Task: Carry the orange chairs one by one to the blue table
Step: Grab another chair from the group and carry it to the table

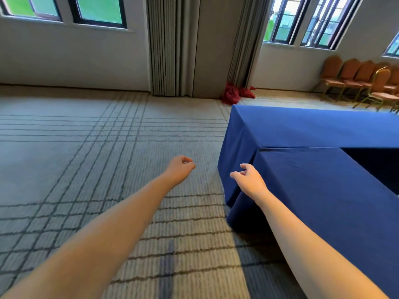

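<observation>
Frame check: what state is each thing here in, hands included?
Left hand: loosely curled, holding nothing.
Right hand: relaxed, holding nothing.
Orange chairs: standing by the far wall, none carried.
Blue table: draped with cloth to the floor.
Curtains: gathered at the wall.
Red cloth: heaped on the floor.

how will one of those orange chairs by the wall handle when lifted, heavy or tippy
Likely rigid and fairly light: the orange chairs show thin gold metal frames under padded seats. The tall backs may make one tilt if gripped low. Padded fabric should grip well, not slip.
</observation>
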The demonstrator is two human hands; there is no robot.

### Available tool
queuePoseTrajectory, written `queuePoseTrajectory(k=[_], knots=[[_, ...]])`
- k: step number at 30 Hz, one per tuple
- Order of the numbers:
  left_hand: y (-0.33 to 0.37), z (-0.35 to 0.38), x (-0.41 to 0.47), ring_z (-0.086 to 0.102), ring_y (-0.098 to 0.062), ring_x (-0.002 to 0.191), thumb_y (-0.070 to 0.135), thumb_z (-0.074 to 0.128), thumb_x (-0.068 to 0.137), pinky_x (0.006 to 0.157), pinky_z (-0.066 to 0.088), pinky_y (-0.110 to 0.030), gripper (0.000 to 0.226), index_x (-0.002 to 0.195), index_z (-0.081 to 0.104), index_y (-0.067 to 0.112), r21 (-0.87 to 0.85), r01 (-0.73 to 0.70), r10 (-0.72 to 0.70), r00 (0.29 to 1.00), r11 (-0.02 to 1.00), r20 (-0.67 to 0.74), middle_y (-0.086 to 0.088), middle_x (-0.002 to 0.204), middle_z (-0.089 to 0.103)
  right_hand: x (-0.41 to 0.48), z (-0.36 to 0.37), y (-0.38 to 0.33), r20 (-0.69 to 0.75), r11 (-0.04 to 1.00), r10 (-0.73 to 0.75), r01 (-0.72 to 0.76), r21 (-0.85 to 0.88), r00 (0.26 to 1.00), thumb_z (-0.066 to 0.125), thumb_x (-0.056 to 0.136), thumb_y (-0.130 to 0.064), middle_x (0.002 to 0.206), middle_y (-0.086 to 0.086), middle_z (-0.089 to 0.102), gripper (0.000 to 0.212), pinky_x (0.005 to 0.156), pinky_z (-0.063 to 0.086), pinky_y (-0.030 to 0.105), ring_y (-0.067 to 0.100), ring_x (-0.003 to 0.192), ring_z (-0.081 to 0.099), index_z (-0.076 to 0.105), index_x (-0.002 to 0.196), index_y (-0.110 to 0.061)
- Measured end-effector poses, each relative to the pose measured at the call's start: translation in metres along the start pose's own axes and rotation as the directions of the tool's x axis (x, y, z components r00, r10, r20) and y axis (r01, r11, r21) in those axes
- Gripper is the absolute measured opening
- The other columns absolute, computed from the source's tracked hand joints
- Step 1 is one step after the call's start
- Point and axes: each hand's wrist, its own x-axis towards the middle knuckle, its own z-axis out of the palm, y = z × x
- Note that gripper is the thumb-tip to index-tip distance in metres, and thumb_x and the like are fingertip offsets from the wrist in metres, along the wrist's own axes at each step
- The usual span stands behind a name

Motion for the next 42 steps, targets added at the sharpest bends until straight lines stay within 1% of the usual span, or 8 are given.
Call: queuePoseTrajectory(k=[3,6,12,17,27,33,36,42], knots=[[0.006,-0.014,0.06,0.057,-0.019,0.092,0.02,0.055,0.096,0.072,0.041,-0.026,0.014,0.109,0.055,0.013,-0.01,0.021,-0.021,1.0,1.0,-0.021,-0.005,0.101,0.058,0.062,0.014,-0.016,0.014,1.0,0.002,-0.002,0.006,1.0,0.055,0.096,-0.031,0.092,-0.012,0.053,0.06,0.067,0.039,0.019,0.0,0.074,0.048,0.034,0.149,-0.015],[0.013,-0.037,0.145,0.058,-0.018,0.09,0.022,0.055,0.096,0.066,0.042,-0.026,0.021,0.114,0.056,0.013,0.007,0.022,-0.022,1.0,1.0,-0.007,-0.005,0.102,0.06,0.143,0.03,-0.047,0.012,1.0,0.004,-0.004,0.02,1.0,0.055,0.096,-0.03,0.094,-0.012,0.052,0.058,0.068,0.041,0.028,0.002,0.078,0.048,0.035,0.149,-0.014],[0.062,-0.094,0.327,0.062,-0.021,0.094,0.023,0.056,0.095,0.079,0.047,-0.032,0.027,0.119,0.058,0.011,0.071,-0.063,0.06,0.997,0.995,0.045,-0.01,0.109,0.065,0.306,0.058,-0.126,-0.07,0.997,0.014,-0.009,0.071,0.997,0.054,0.097,-0.027,0.104,-0.001,0.057,0.056,0.087,0.044,0.035,0.021,0.102,0.058,0.036,0.148,-0.012],[0.092,-0.119,0.449,0.063,-0.021,0.103,0.028,0.055,0.094,0.092,0.051,-0.038,0.033,0.123,0.058,0.013,0.123,-0.118,0.104,0.988,0.985,0.112,-0.005,0.11,0.065,0.412,0.069,-0.167,-0.102,0.993,0.032,-0.021,0.112,0.994,0.057,0.096,-0.028,0.116,-0.001,0.056,0.056,0.088,0.04,0.029,0.014,0.101,0.05,0.039,0.146,-0.012],[0.151,-0.107,0.69,0.063,-0.019,0.1,0.028,0.056,0.095,0.085,0.052,-0.034,0.034,0.126,0.055,0.014,0.129,-0.202,0.169,0.96,0.971,0.224,-0.005,0.114,0.063,0.644,0.057,-0.206,-0.195,0.992,0.061,-0.038,0.117,0.979,0.057,0.095,-0.026,0.132,0.005,0.054,0.056,0.086,0.038,0.027,0.015,0.106,0.049,0.039,0.146,-0.012],[0.22,-0.085,0.848,0.062,-0.017,0.101,0.028,0.057,0.095,0.083,0.05,-0.029,0.038,0.13,0.053,0.013,0.141,-0.239,0.196,0.945,0.961,0.262,-0.004,0.115,0.062,0.8,0.012,-0.232,-0.281,0.99,0.059,-0.021,0.136,0.958,0.057,0.086,-0.034,0.111,-0.006,0.056,0.044,0.08,0.044,0.025,0.01,0.099,0.055,0.05,0.127,-0.021],[0.244,-0.072,0.911,0.063,-0.016,0.098,0.029,0.056,0.095,0.078,0.053,-0.028,0.036,0.127,0.053,0.015,0.117,-0.226,0.187,0.944,0.967,0.271,-0.003,0.113,0.062,0.864,-0.006,-0.243,-0.316,0.987,0.105,-0.061,0.148,0.943,0.058,0.091,-0.03,0.132,0.002,0.055,0.053,0.098,0.043,0.034,0.02,0.119,0.053,0.048,0.139,-0.011],[0.283,-0.038,1.041,0.062,-0.015,0.1,0.031,0.056,0.095,0.079,0.05,-0.027,0.038,0.13,0.052,0.015,0.133,-0.232,0.181,0.932,0.964,0.314,-0.002,0.115,0.062,0.989,-0.032,-0.25,-0.327,0.983,0.15,-0.106,0.149,0.933,0.059,0.092,-0.029,0.138,0.006,0.052,0.056,0.093,0.043,0.032,0.02,0.116,0.053,0.043,0.144,-0.012]])
